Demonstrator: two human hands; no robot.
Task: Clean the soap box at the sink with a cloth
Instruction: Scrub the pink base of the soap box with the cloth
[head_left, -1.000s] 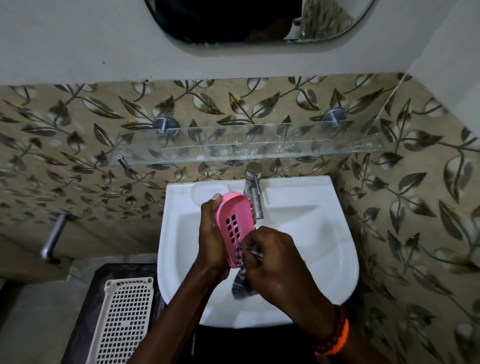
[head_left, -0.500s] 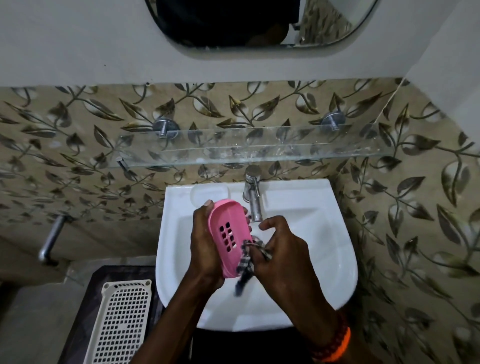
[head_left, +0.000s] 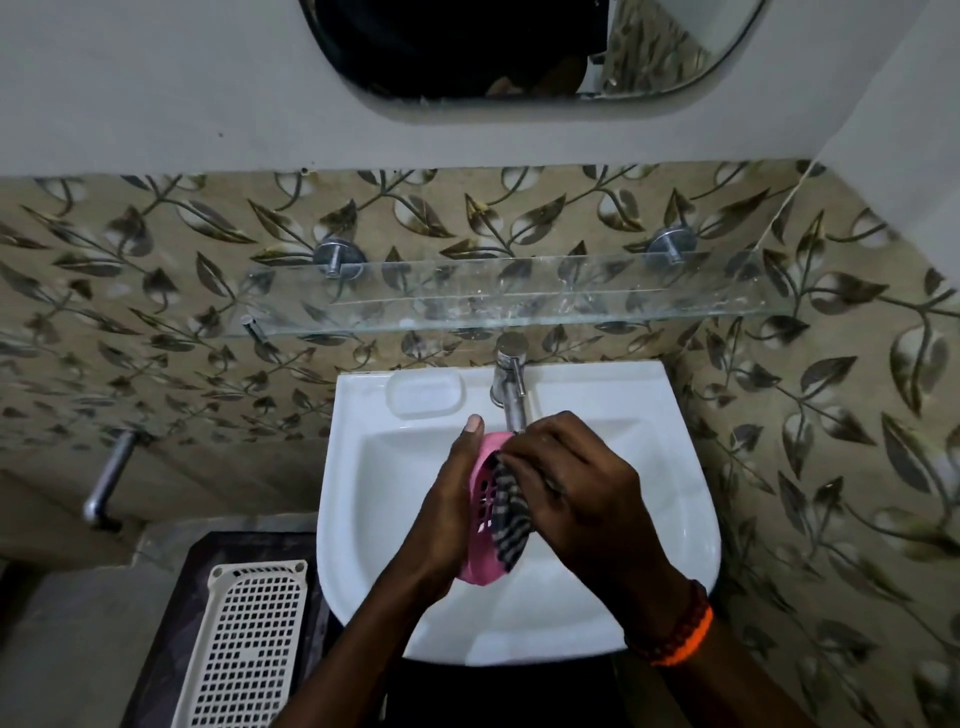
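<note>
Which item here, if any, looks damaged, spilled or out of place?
Nothing stands out. The left hand holds the pink soap box over the sink; the right hand presses the striped cloth against it.

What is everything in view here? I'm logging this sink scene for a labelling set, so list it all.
soap box: 1, pink, slotted, held over the basin
cloth: 1, dark striped, against the soap box
sink: 1, white, below the shelf
tap: 1, chrome, sink's back edge
soap recess: 1, white, left of the tap
glass shelf: 1, clear, on the tiled wall
mirror: 1, top
perforated tray: 1, cream, lower left
metal bar: 1, left wall
bracelet: 1, orange and dark red, right wrist
hands: left hand grips the soap box; right hand holds the cloth
</note>
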